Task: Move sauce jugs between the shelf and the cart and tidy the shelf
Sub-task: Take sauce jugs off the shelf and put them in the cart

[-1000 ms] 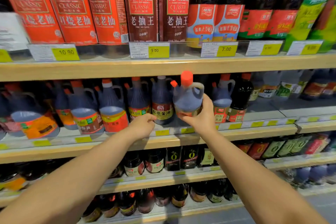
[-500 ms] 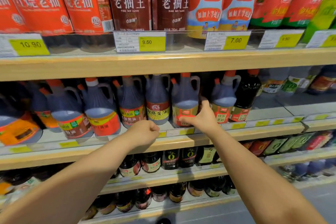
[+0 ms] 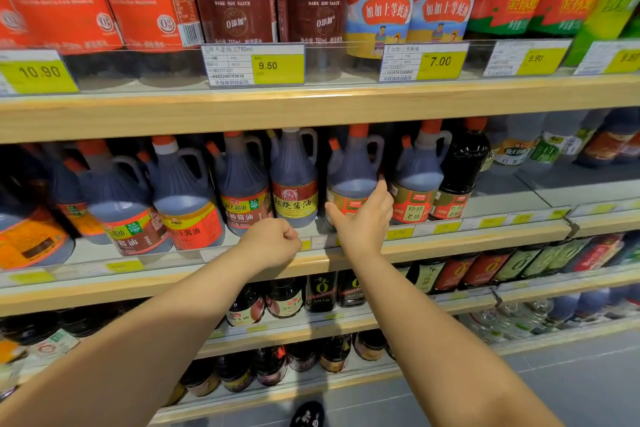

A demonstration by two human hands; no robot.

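A dark sauce jug (image 3: 351, 166) with an orange cap and a side handle stands on the middle shelf (image 3: 450, 246), in a row of similar jugs. My right hand (image 3: 363, 222) wraps its lower part from the front, thumb on the left of the label and fingers on the right. The hand hides most of that label. My left hand (image 3: 272, 244) is a closed fist with nothing in it, resting at the shelf's front edge just below a jug with a red and yellow label (image 3: 294, 180).
Another jug (image 3: 417, 184) and a black bottle (image 3: 460, 170) stand close on the right. The upper shelf board (image 3: 311, 107) hangs low over the jug caps. Small dark bottles (image 3: 318, 291) fill the shelves below. Grey floor (image 3: 588, 374) lies at the bottom right.
One second ago my right hand held the jug up in front of the row. It now stands on the shelf between its neighbours, and the view has moved closer.
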